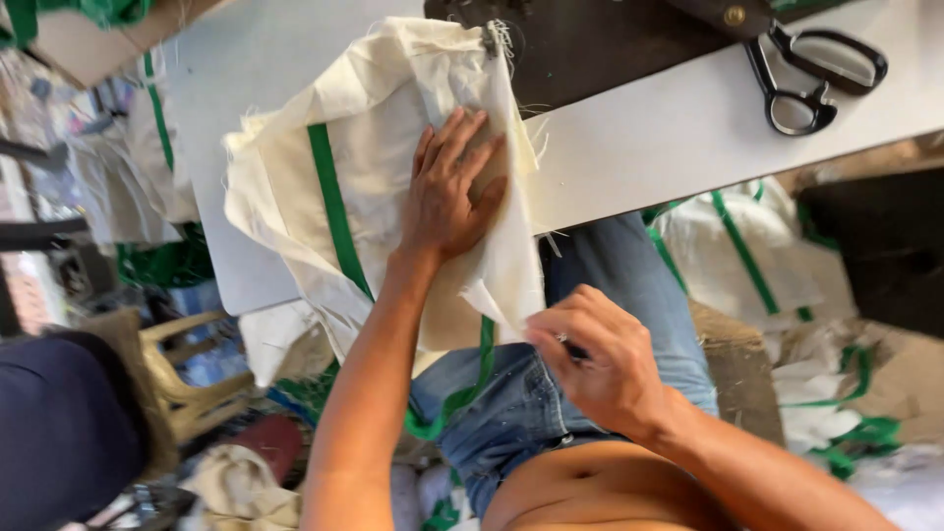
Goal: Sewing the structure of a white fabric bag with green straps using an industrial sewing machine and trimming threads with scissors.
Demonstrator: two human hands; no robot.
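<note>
Item: cream woven cloth bag piece with a green strap band (374,187), lying half on the pale grey worktop (688,128) and half hanging over its near edge onto the lap of a person in blue jeans. Left hand (450,192) lay flat on the cloth, fingers spread, pressing it down and closed around nothing. Right hand (595,359) was pinched shut at the cloth's lower corner, around a small dark object too hidden to identify. Black-handled scissors (811,74) lay on the worktop, well apart from both hands. Risks, as judged: the overhanging half could drag the piece off the edge if the flat hand lifted; frayed loose threads along the top hem could snag; the pinched corner could slip, as the grip held only a small fold. Packages, labels, signs: none legible seen. A brown cardboard box (88,39) stood at upper left; heaps of white cloth with green bands (747,256) lay on the floor at right.
</note>
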